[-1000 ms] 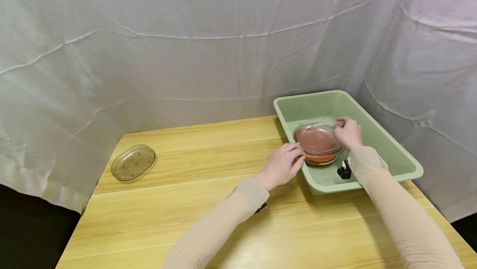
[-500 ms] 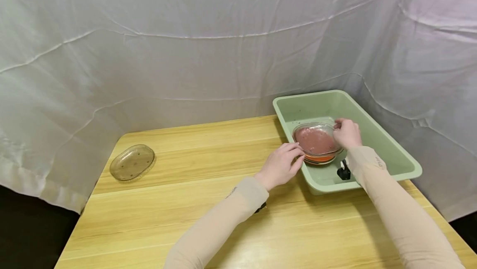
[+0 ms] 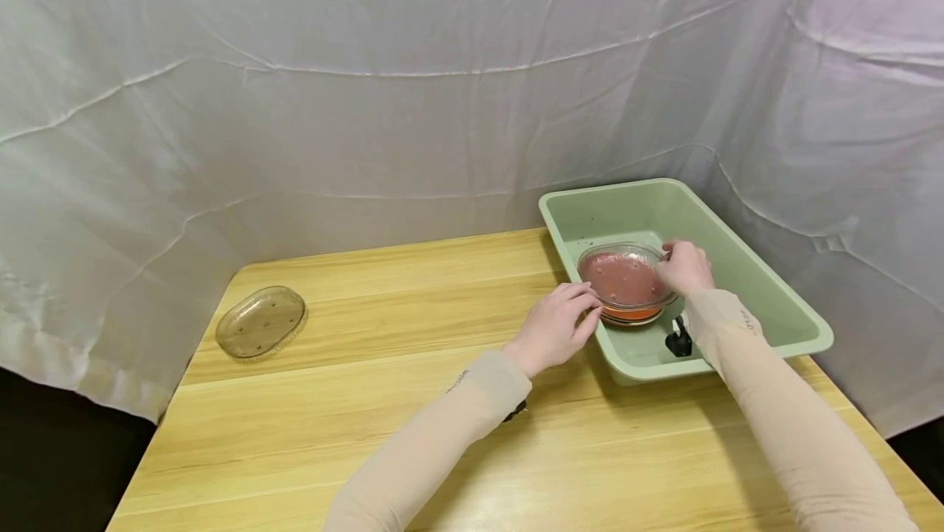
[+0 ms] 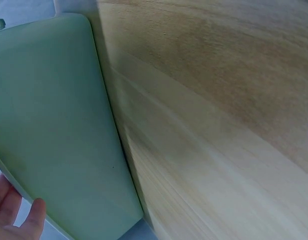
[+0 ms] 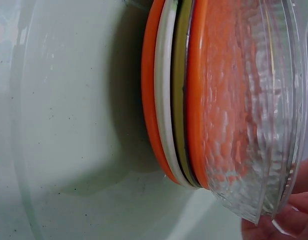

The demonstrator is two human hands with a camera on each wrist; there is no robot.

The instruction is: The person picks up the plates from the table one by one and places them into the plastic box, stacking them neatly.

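In the head view, a stack of oval plates sits inside a green basin [image 3: 656,361], by its left wall. On top is a clear plate [image 3: 625,276] with a rippled surface. My right hand [image 3: 686,267] pinches the right edge of the clear plate. The right wrist view shows the fingers [image 5: 293,220] at two close clear rims. Below lie an orange plate [image 5: 196,100], an olive plate [image 5: 179,100], a white plate [image 5: 163,100] and another orange plate [image 5: 150,95]. My left hand [image 3: 558,323] reaches over the basin's left rim, loosely bent fingertips beside the stack's edge.
Another clear oval plate [image 3: 261,321] with small feet lies at the left of the wooden table [image 3: 354,368]. Pale curtains [image 3: 413,138] close off the back and sides. The basin's right wall stands just beyond my right hand.
The clear plate's far edge has come down, so its rim now lines up with the stack. My right hand has moved slightly down with it. The left hand stays put.
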